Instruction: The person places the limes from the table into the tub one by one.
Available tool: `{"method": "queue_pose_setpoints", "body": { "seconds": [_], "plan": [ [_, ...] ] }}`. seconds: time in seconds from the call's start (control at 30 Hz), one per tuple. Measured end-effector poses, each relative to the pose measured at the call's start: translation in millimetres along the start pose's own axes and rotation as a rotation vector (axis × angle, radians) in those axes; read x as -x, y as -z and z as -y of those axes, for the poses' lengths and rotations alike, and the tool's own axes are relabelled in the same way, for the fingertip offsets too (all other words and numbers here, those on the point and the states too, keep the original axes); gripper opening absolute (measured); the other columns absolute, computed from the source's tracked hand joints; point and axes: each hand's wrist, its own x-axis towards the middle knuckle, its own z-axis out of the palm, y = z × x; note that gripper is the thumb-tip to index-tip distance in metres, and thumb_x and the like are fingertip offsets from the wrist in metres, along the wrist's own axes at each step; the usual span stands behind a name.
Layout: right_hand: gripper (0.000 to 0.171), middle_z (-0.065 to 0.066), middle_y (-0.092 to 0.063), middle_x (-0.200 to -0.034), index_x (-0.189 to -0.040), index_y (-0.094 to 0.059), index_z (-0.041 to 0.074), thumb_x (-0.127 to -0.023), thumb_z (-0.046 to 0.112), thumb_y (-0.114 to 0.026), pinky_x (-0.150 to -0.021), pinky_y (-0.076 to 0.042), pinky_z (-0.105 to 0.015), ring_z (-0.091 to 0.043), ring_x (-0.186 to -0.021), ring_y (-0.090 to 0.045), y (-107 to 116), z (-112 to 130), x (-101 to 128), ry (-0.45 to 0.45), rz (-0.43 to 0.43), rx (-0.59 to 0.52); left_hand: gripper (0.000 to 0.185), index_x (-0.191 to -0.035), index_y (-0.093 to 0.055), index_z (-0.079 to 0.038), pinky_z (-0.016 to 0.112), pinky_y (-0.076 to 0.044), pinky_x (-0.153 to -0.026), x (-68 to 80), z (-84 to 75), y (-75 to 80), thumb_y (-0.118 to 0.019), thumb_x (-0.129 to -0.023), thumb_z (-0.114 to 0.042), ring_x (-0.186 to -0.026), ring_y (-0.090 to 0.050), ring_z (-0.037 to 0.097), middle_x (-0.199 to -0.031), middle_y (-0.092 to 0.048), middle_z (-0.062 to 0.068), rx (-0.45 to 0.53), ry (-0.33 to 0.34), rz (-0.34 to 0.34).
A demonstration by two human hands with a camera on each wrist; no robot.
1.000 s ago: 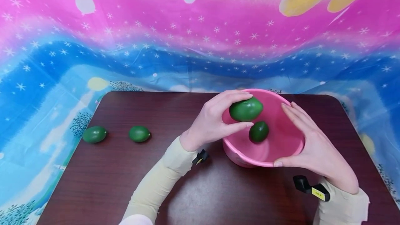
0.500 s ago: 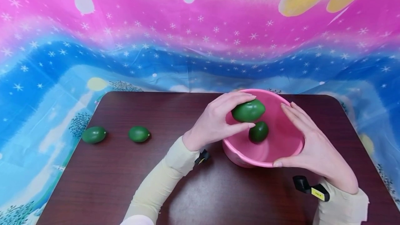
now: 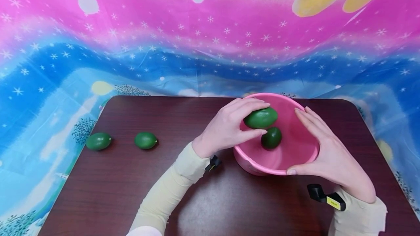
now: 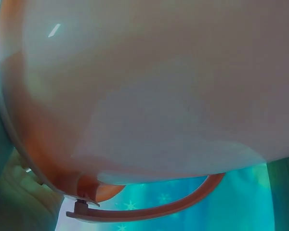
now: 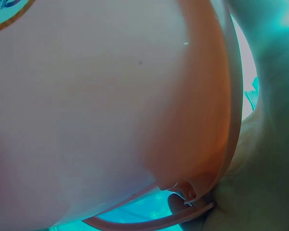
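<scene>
My left hand (image 3: 223, 125) holds a green lime (image 3: 261, 118) between fingers and thumb, over the left part of a pink bucket (image 3: 296, 145). Inside the bucket a second lime (image 3: 271, 138) lies on the bottom, just below the held one. On the bucket's right side, my right hand (image 3: 334, 156) grips the rim, its thumb at the near edge and its fingers reaching over the far right. The bucket's wall (image 4: 159, 96) fills most of the left wrist view, with a curved handle (image 4: 154, 214) hanging at its side. In the right wrist view, the right hand (image 5: 260, 183) sits against the rim.
Two more limes, one lime (image 3: 146, 140) and another lime (image 3: 98, 141) near the left edge, lie on the dark brown table (image 3: 131, 177). A patterned cloth (image 3: 183, 39) hangs behind the table and surrounds its sides.
My left hand has shifted slightly to the right with its lime, lower and farther over the bucket. The right hand and the bucket have stayed in place.
</scene>
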Motion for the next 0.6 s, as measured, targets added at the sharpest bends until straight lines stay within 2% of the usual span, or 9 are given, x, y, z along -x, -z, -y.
{"method": "queue_pose_setpoints", "body": {
  "seconds": [0.27,0.6],
  "plan": [
    [0.134,0.001,-0.020,-0.167,-0.162,-0.030,0.025,-0.050,0.035,-0.104,-0.087,-0.041,-0.077,-0.020,-0.153,-0.012,-0.4,-0.7,-0.7,0.000,0.002,-0.017,0.065,-0.136,-0.063,-0.009,0.021,-0.035,-0.109,0.0,-1.4,1.6,-0.086,-0.083,-0.038,-0.124,-0.053,0.012,-0.131,-0.062,0.002,-0.044,0.058,0.071],
    [0.136,0.003,-0.019,-0.168,-0.162,-0.029,0.027,-0.050,0.036,-0.104,-0.086,-0.042,-0.077,-0.015,-0.152,-0.011,-0.2,0.4,-1.1,0.001,0.002,-0.012,0.065,-0.135,-0.063,-0.008,0.020,-0.036,-0.108,0.1,-1.9,1.9,-0.087,-0.081,-0.036,-0.120,-0.054,0.012,-0.128,-0.063,0.002,-0.046,0.080,0.078]
  ]
}}
